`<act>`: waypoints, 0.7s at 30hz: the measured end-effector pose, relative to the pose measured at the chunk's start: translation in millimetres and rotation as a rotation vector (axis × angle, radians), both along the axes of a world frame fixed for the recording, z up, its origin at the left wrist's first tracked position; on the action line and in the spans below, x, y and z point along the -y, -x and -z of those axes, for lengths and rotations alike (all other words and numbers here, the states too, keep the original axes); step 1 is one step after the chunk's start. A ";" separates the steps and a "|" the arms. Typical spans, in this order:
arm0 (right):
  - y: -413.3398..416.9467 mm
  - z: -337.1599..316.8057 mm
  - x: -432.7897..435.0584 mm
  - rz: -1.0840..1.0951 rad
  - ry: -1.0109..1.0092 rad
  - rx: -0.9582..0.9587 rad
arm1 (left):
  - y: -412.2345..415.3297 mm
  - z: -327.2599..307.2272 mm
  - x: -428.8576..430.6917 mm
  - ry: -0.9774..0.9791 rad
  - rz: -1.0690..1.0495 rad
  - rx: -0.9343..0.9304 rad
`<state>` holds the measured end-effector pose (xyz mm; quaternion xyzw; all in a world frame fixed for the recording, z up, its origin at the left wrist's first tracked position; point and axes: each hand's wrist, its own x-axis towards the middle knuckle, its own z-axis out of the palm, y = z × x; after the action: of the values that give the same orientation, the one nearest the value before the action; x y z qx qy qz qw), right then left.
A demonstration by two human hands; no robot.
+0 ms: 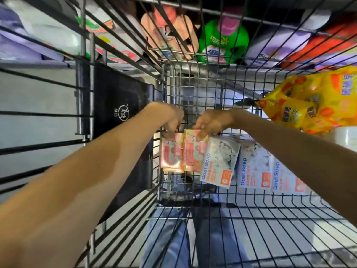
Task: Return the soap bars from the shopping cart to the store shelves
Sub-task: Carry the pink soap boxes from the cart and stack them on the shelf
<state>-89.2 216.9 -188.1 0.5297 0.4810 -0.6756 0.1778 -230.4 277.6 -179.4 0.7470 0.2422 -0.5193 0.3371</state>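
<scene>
Both arms reach into the wire shopping cart [166, 89], hands side by side near the middle of the view.

- Left hand [170, 117]: fingers curled down over the top end of the left pink soap box [171, 154], pinching it. The fingertips are blurred, so exact contact is unclear.
- Right hand [210, 120]: thumb pressed on the front face of the right pink soap box [193, 151], the other fingers curled behind its top edge, so it pinches that box.
- The two pink boxes stand on end, touching each other, inside the cart.
- Just right of them, a row of three white Goat Soap boxes [220, 161] also stands on end. The nearest one touches the right pink box, and the right forearm passes over the row.
- Yellow packet [313, 101] lies at the far right of the cart.
- Black flap [119, 117] with a white "NO" symbol sits on the left side.
- Beyond the far cart wall are a green bottle [222, 41] and a peach bottle [170, 33], seen through the wires.
</scene>
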 end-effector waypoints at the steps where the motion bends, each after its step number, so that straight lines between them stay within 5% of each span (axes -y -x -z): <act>1: -3.4 0.3 2.1 0.072 0.022 0.000 | 0.3 1.2 -3.0 0.013 -0.015 -0.004; 13: -17.5 10.1 12.8 0.573 0.079 -0.041 | -6.2 -3.7 -15.3 0.062 -0.245 -0.042; 21: -19.6 17.8 19.4 1.060 0.101 -0.037 | -7.6 -3.9 -27.2 0.033 -0.477 0.132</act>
<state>-69.6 197.5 -205.8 0.6789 0.1171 -0.7043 -0.1713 -222.8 304.8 -175.5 0.6953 0.3806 -0.3788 0.4777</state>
